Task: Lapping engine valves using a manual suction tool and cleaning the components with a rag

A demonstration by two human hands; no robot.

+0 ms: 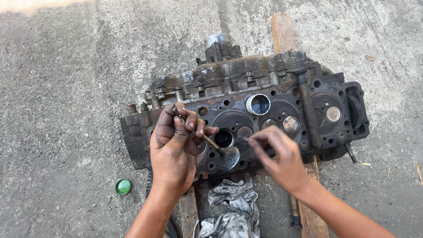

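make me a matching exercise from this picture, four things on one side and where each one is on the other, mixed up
Things:
1. engine valve
2. green cap
3. grey rag
4. small metal cup

Places:
A. on the concrete ground, left of the left hand's wrist
B. standing on the cylinder head, above the middle chamber
C. held in the grip of the left hand
D. bunched on the ground below the cylinder head, between the two forearms

Right pairs: 1-C, 2-A, 3-D, 4-B
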